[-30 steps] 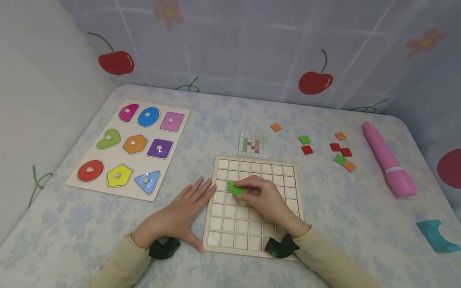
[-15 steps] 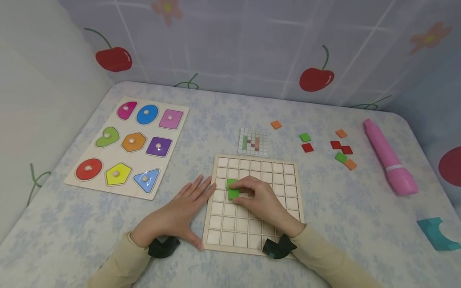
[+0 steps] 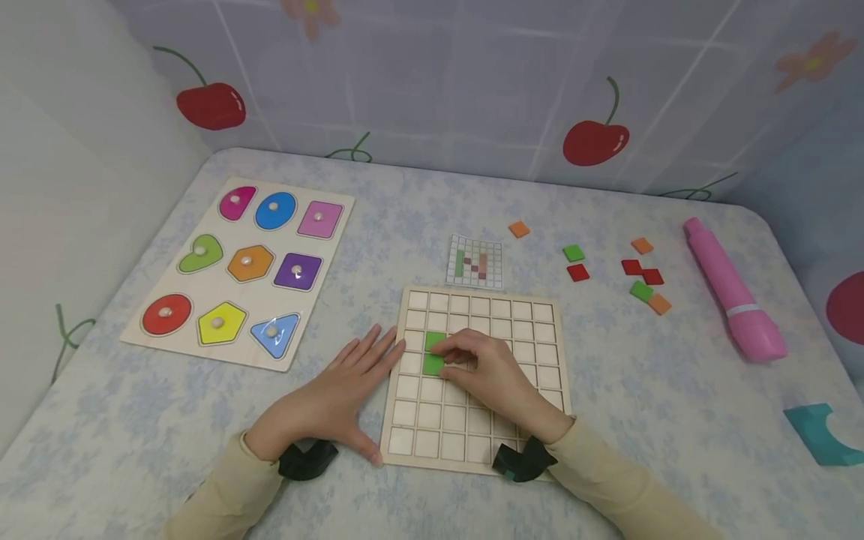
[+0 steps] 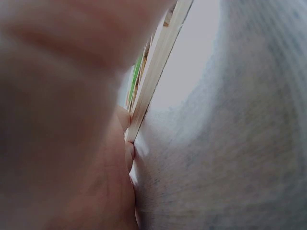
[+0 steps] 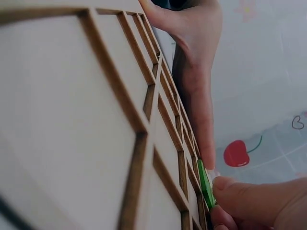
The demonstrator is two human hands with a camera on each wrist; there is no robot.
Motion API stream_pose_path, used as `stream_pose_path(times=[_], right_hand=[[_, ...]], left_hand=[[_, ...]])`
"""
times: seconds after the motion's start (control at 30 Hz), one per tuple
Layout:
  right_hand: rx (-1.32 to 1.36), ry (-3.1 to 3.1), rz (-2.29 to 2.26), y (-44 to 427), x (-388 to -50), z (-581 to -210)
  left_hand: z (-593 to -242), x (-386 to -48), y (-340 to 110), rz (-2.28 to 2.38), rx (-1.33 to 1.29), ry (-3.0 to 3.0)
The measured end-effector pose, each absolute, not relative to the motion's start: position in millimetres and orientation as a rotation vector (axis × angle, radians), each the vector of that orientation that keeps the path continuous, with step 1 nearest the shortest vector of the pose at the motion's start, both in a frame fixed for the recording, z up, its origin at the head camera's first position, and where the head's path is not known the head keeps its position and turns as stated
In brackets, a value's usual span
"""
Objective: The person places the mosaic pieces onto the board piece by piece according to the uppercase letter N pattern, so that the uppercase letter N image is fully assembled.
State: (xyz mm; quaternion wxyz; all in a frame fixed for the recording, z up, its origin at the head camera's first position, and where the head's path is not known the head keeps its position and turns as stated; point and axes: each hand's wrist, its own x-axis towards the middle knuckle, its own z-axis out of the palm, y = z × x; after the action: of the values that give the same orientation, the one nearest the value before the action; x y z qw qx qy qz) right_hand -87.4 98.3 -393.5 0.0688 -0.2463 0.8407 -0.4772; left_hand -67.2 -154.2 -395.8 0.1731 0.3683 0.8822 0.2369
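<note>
A wooden grid board point(image 3: 472, 465) lies flat on the table. In its second column from the left, two green square tiles sit one below the other: an upper green tile point(image 3: 435, 341) and a lower green tile point(image 3: 433, 365). My right hand point(image 3: 496, 375) pinches the lower tile by its edge with thumb and fingertips; the thumb point(image 5: 240, 194) shows against green in the right wrist view. My left hand point(image 3: 334, 405) lies spread beside the board, fingertips and thumb touching its left edge. The left wrist view shows mostly blurred palm and the board's side point(image 4: 153, 79).
Behind the board lies a pattern card point(image 3: 475, 262). Loose tiles, among them an orange tile point(image 3: 519, 229) and a red tile point(image 3: 577, 272), are scattered right. A knobbed shape puzzle point(image 3: 270, 240) lies left; a pink wand-like object point(image 3: 732, 292) and teal block point(image 3: 820, 435) lie right.
The lower green tile, earlier askew and overlapping the upper one, has shifted left and turned into line beneath it, with my right hand on it. My left hand keeps its place.
</note>
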Motion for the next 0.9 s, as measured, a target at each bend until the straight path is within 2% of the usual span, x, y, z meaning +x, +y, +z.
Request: stream_pose_path(times=[0.27,0.4,0.57,0.77,0.9], right_hand=[[-0.770,2.519,-1.447,102.7,-92.0,-389.6],[-0.693,2.562,-1.487,119.2,-106.3,-377.2],[-0.416,2.697,-1.601,164.9,-142.8,-365.8],[0.003,2.800,-1.710,230.8,-190.2,-391.7],[0.247,2.852,-1.612,247.0,-204.8,-395.3]], left_hand=[[-395.5,-67.9,-154.8,0.666,1.017,2.497],[-397.1,-67.7,-155.6,0.662,1.001,2.498],[-397.6,-67.4,-156.2,0.677,1.000,2.496],[-397.2,-67.5,-155.9,0.688,1.005,2.485],[-396.6,-67.6,-154.9,0.692,1.008,2.480]])
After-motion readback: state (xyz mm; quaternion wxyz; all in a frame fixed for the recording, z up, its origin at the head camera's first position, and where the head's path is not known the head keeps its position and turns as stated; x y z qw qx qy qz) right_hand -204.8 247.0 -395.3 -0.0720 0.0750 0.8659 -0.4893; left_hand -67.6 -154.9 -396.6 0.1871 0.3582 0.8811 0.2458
